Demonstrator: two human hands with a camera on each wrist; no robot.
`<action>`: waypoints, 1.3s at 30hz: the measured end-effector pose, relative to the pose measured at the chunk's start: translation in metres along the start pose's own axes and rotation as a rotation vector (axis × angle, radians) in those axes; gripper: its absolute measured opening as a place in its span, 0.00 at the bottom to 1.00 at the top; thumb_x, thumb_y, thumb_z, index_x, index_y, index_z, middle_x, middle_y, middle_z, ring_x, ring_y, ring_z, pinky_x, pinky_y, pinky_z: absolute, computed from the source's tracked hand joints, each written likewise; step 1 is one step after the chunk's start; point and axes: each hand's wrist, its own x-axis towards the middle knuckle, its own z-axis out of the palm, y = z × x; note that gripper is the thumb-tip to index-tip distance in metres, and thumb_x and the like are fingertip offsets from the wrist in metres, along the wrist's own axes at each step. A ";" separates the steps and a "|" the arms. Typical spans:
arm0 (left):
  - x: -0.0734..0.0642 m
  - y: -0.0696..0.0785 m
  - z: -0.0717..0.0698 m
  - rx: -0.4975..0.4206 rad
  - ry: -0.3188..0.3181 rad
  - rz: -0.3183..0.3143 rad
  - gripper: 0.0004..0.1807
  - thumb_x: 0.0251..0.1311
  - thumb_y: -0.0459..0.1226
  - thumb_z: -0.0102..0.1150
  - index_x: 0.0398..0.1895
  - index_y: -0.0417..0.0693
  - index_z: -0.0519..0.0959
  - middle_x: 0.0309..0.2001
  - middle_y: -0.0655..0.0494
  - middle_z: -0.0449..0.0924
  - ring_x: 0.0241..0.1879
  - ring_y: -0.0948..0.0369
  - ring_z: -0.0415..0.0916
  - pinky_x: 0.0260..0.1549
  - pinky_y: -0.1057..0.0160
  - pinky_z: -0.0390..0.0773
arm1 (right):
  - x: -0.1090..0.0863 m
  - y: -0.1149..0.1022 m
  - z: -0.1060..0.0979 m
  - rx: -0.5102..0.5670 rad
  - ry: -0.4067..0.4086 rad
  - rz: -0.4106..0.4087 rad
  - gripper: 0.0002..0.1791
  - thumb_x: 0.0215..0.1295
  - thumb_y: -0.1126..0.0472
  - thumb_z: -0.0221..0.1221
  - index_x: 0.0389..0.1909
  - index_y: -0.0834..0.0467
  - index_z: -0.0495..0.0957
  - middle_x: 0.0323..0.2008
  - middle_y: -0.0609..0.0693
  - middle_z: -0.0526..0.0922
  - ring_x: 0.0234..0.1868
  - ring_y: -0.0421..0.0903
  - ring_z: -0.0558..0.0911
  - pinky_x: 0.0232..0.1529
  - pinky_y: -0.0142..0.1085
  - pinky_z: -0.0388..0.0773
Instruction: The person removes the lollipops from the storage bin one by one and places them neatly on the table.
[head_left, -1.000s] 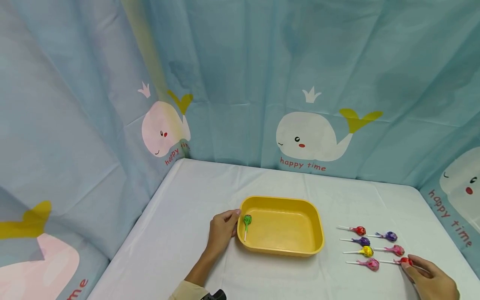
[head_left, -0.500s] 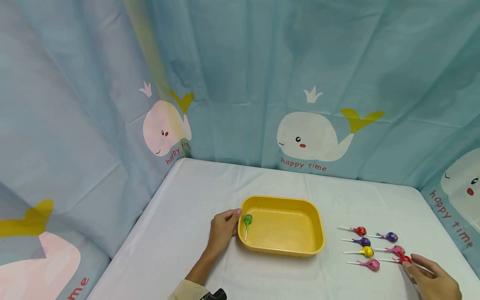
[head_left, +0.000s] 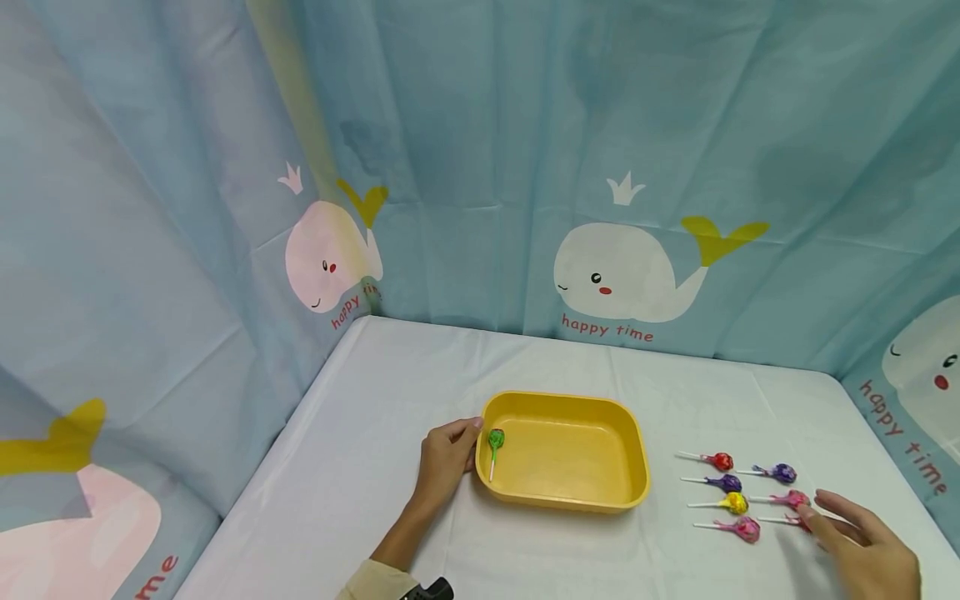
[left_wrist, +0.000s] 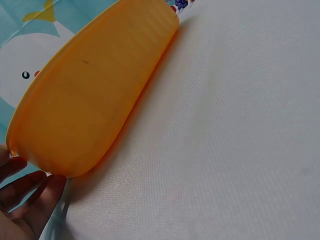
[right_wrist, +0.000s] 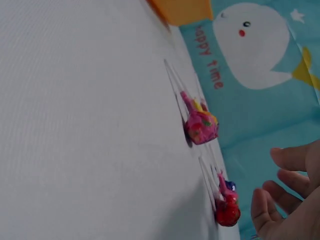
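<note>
My left hand (head_left: 441, 458) holds the left end of a yellow plastic tray (head_left: 570, 504), thumb at the rim and fingers against the outer wall (left_wrist: 85, 100). Inside the tray, at its left end, lies a green lollipop (head_left: 496, 442). My right hand (head_left: 862, 542) hovers over the front right of the lollipops with thumb and fingers spread and nothing between them. Just under its fingertips is a red lollipop (right_wrist: 227, 212), its head partly hidden in the head view. A pink lollipop (head_left: 795, 499) lies right behind it.
On the white cloth (head_left: 570, 558), more lollipops lie in two columns: a red one (head_left: 722, 461), purple ones (head_left: 726, 482) (head_left: 783, 473), a yellow one (head_left: 735, 502) and a pink one (head_left: 746, 529). A blue whale-print curtain (head_left: 465, 250) hangs behind.
My right hand has let go of the front right red lollipop and lifted slightly, its fingers parting. That lollipop stays on the cloth. My left hand and the tray have not moved.
</note>
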 end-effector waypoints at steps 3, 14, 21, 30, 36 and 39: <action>0.000 -0.001 0.000 -0.003 -0.001 -0.004 0.16 0.75 0.47 0.64 0.54 0.48 0.90 0.27 0.53 0.83 0.23 0.66 0.76 0.25 0.72 0.82 | -0.007 -0.009 0.002 0.026 -0.011 -0.031 0.39 0.78 0.43 0.60 0.78 0.64 0.66 0.73 0.69 0.69 0.31 0.31 0.80 0.24 0.22 0.73; 0.001 -0.001 0.000 -0.005 0.001 -0.007 0.18 0.75 0.49 0.64 0.54 0.47 0.90 0.27 0.56 0.81 0.24 0.65 0.77 0.26 0.70 0.84 | -0.025 -0.036 0.016 0.103 -0.065 -0.055 0.40 0.72 0.38 0.65 0.77 0.56 0.71 0.49 0.41 0.88 0.30 0.24 0.78 0.30 0.20 0.78; 0.001 -0.001 0.001 -0.009 0.001 -0.004 0.19 0.75 0.50 0.64 0.54 0.47 0.90 0.25 0.54 0.80 0.23 0.65 0.76 0.24 0.71 0.83 | -0.036 -0.051 0.026 0.148 -0.080 -0.090 0.41 0.71 0.38 0.67 0.77 0.54 0.71 0.37 0.20 0.76 0.34 0.21 0.77 0.34 0.19 0.79; 0.001 -0.001 0.000 -0.015 0.002 -0.005 0.18 0.75 0.49 0.64 0.54 0.47 0.90 0.33 0.50 0.87 0.26 0.65 0.79 0.26 0.70 0.85 | -0.051 -0.063 0.042 0.212 -0.144 -0.137 0.39 0.69 0.40 0.69 0.75 0.51 0.73 0.39 0.21 0.80 0.38 0.27 0.81 0.37 0.23 0.83; 0.001 -0.001 0.001 -0.011 0.002 -0.003 0.19 0.74 0.51 0.65 0.54 0.48 0.90 0.31 0.52 0.85 0.25 0.64 0.79 0.27 0.70 0.85 | -0.062 -0.069 0.056 0.246 -0.183 -0.191 0.39 0.66 0.40 0.71 0.73 0.52 0.75 0.44 0.24 0.83 0.41 0.37 0.87 0.41 0.27 0.86; 0.001 -0.001 0.001 -0.017 0.001 -0.004 0.19 0.74 0.50 0.65 0.54 0.48 0.90 0.31 0.53 0.86 0.26 0.64 0.79 0.27 0.70 0.85 | -0.065 -0.073 0.062 0.231 -0.195 -0.207 0.39 0.66 0.38 0.70 0.73 0.51 0.75 0.46 0.27 0.84 0.41 0.39 0.87 0.41 0.27 0.85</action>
